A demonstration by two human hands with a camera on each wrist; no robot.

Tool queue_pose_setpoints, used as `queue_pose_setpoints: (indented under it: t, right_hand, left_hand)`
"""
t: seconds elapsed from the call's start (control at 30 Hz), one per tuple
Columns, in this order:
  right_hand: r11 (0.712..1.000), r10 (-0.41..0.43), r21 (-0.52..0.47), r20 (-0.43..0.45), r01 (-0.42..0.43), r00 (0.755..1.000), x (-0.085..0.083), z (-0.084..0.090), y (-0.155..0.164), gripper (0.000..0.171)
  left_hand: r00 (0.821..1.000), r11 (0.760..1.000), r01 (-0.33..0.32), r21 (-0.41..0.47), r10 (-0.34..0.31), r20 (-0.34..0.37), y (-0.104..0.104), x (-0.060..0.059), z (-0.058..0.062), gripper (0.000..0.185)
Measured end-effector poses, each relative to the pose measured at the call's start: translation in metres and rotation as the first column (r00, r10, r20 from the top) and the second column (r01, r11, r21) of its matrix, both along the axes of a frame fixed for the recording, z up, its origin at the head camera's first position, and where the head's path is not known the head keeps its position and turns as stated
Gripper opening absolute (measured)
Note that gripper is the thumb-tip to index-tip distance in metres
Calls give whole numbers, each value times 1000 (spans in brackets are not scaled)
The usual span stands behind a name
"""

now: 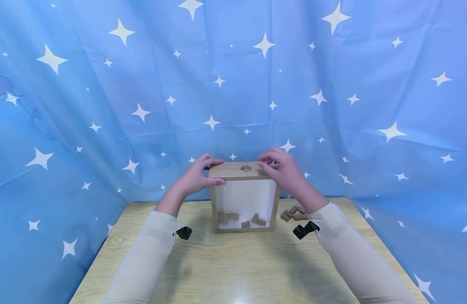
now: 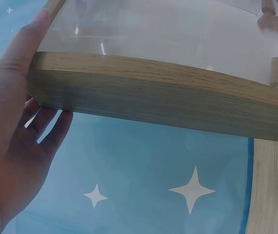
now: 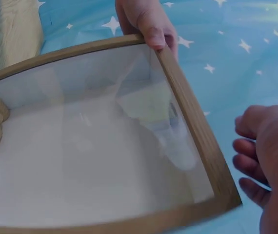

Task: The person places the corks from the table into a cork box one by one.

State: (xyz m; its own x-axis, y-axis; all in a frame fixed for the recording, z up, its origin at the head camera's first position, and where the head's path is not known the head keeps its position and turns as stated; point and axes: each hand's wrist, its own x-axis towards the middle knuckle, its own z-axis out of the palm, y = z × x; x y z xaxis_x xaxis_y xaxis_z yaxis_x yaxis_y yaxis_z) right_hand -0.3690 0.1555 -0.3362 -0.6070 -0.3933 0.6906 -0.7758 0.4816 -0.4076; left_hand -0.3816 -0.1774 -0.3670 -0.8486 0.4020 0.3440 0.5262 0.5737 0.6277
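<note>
A wooden box (image 1: 233, 171) with a clear front pane stands upright on the table (image 1: 237, 261). Its top has a round hole (image 1: 246, 168), and several corks (image 1: 241, 219) lie on its floor. My left hand (image 1: 197, 175) grips the top left corner, thumb on the front edge and fingers behind. My right hand (image 1: 282, 169) hovers at the top right corner, fingertips just right of the hole. In the right wrist view the right hand (image 3: 270, 156) has curled fingers beside the frame (image 3: 197, 131); whether they pinch anything is hidden. The left wrist view shows the left hand (image 2: 12, 122) against the frame (image 2: 153, 92).
A small pile of loose corks (image 1: 294, 212) lies on the table just right of the box, behind my right forearm. Blue cloth with white stars (image 1: 233, 84) hangs behind and at both sides. Bare tabletop stretches in front of the box.
</note>
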Motion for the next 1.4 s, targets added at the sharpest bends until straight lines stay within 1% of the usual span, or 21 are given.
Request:
queue_pose_setpoints:
  t: [0.13, 0.27, 0.4, 0.57, 0.63, 0.8, 0.97, 1.07, 1.23, 1.4]
  right_hand:
    - [997, -50, -59, -25, 48, 998, 2, -11, 21, 8]
    - [991, -85, -101, -8, 83, 996, 1, -26, 43, 8]
    - [988, -109, -103, 32, 112, 993, 2, -41, 63, 9]
    - [986, -153, -49, 116, 160, 981, 5, -60, 84, 7]
    - [983, -178, -8, 158, 182, 971, 6, -69, 94, 7]
    - [972, -234, 83, 224, 221, 946, 11, -96, 115, 11]
    - [965, -260, 94, 254, 244, 931, 14, -115, 130, 13]
    - [962, -273, 101, 278, 255, 921, 15, -124, 137, 14]
    - [955, -294, 126, 313, 267, 903, 15, -137, 146, 15]
    - [951, -308, 144, 328, 275, 893, 13, -149, 153, 18]
  left_hand:
    - [1000, 1000, -3, 2, 3, 21, -3, 3, 1, 79]
    - [999, 1000, -14, 1, 14, 36, -6, 5, 0, 79]
    - [999, 1000, -19, 9, 19, 46, -8, 4, -1, 77]
    - [999, 999, -19, 26, 18, 48, -8, 5, 0, 73]
    - [999, 999, -22, 25, 20, 48, -7, 6, 1, 73]
    - [999, 1000, -18, 21, 17, 51, -5, 5, 2, 76]
    - [999, 999, -14, 30, 12, 50, -4, 4, 0, 77]
    - [999, 999, -18, 26, 17, 48, -3, 3, 0, 74]
    - [999, 1000, -17, 19, 16, 46, -1, 3, 1, 72]
    - [999, 1000, -6, 29, 4, 45, 1, 3, 1, 74]
